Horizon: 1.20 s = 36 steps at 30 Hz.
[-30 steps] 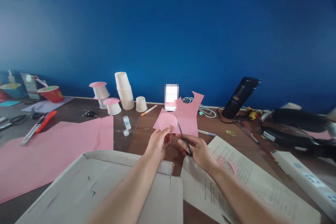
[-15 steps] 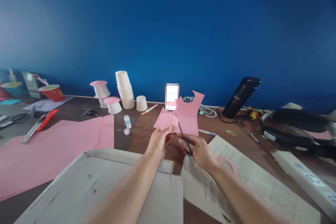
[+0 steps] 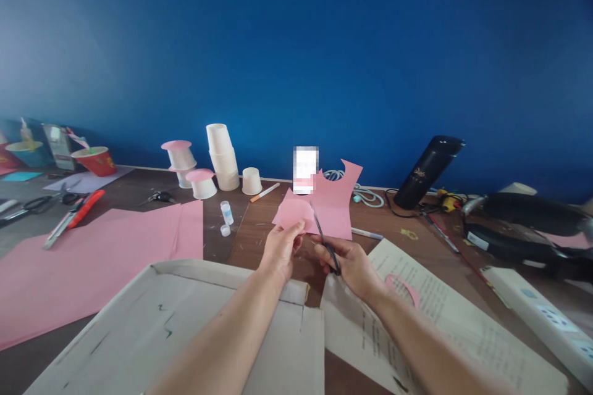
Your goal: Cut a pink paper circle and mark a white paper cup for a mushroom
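Between the thumb and fingers of my left hand is a rounded piece of pink paper. My right hand is closed round the dark handles of a pair of scissors, whose blades point up and away along the right edge of that piece. Whether the blades are touching the paper, I cannot tell. Behind both hands lies a larger pink sheet with curved cut-outs along its top edge. A curved pink scrap rests on printed paper by my right forearm.
White paper cups stand stacked near the blue wall, beside cups topped with pink discs. At left are pink sheets and a red utility knife. A black bottle and a power strip are at right; a cardboard piece lies in front.
The view has shifted slightly, so everything sits a few pixels further right. Both hands keep nearly the same position, still holding the pink paper and the scissors.
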### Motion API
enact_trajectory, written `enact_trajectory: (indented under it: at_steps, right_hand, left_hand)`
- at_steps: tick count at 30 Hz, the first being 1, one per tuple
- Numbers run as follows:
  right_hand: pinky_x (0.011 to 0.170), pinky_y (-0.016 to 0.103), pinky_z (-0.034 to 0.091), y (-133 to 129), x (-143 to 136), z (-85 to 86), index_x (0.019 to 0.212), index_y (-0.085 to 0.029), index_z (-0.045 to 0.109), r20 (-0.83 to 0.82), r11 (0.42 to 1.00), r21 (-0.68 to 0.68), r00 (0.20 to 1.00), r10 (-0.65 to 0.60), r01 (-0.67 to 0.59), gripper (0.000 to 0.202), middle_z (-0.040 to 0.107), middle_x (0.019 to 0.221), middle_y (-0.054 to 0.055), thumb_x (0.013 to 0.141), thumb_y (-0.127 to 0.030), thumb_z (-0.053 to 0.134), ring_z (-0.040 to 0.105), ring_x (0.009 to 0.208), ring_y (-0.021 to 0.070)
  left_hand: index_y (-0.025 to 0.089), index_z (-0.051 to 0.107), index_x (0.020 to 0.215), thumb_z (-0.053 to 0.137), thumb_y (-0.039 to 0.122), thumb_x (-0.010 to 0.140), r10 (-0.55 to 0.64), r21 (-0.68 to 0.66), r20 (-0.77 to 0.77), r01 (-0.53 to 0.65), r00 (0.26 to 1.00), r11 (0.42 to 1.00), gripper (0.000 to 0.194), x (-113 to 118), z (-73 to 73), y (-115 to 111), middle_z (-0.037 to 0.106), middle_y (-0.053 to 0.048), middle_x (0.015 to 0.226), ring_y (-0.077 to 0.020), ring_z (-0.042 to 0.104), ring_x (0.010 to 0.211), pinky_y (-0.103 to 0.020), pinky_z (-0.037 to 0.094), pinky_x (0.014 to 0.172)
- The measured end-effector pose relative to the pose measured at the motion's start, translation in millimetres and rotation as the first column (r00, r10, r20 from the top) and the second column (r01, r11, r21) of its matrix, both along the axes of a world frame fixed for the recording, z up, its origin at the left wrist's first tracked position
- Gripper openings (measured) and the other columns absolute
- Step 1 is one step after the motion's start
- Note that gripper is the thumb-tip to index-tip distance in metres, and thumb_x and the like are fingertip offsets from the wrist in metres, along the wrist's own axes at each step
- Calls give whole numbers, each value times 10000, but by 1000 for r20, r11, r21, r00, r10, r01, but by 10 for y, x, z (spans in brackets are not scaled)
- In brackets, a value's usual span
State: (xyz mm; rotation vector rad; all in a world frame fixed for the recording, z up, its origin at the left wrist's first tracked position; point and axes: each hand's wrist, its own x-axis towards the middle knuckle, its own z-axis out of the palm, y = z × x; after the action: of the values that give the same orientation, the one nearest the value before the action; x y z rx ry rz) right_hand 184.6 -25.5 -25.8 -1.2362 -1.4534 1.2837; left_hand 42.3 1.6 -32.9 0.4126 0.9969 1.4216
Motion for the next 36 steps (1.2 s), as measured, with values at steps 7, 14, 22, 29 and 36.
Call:
enact_trajectory:
  at_steps: [7,14,22,29,36]
  right_hand:
    - [513,250,388,-15,-14,15,1036,-149,704,-1,1000,-13,1000,-10,10,483,541,563,-25,698,-494,679,473,495,107]
    - [498,244,377,-27,-20,74,1002,-155,718,-7,1000,-3,1000,-4,4,438,534,547,-24,700,-469,676,460,488,106]
    - [501,242,387,-22,-21,54,998,-161,720,-9,1000,-15,1000,-14,14,435,538,555,-22,690,-465,685,466,494,107]
    - [506,241,381,-27,-17,45,1025,-142,707,14,1000,-6,1000,-11,11,448,533,555,-25,710,-458,671,470,492,103]
    - [489,237,386,-49,-40,121,976,-162,727,12,1000,-13,1000,-16,16,413,530,542,-23,687,-452,679,462,487,106]
  left_hand:
    - [123,639,768,798,222,567,5,20,-8,-5,1000,1000,275,2,-18,7,663,-41,732,-53,535,558,-170,423,533]
    - [125,640,764,809,229,543,-3,8,-16,3,1000,1000,297,3,-10,-4,657,-34,709,-51,523,527,-171,401,498]
    - [127,641,764,802,229,554,7,14,-24,-6,1000,1000,284,-2,-19,3,648,-22,692,-50,522,528,-170,408,502]
    - [125,636,761,805,225,547,5,-1,-26,-5,1000,1000,291,0,-9,8,649,-27,692,-49,513,520,-171,402,500]
    - [124,646,789,795,226,563,-8,8,-22,8,1000,1000,290,1,-17,-3,654,-29,709,-51,519,529,-172,405,506]
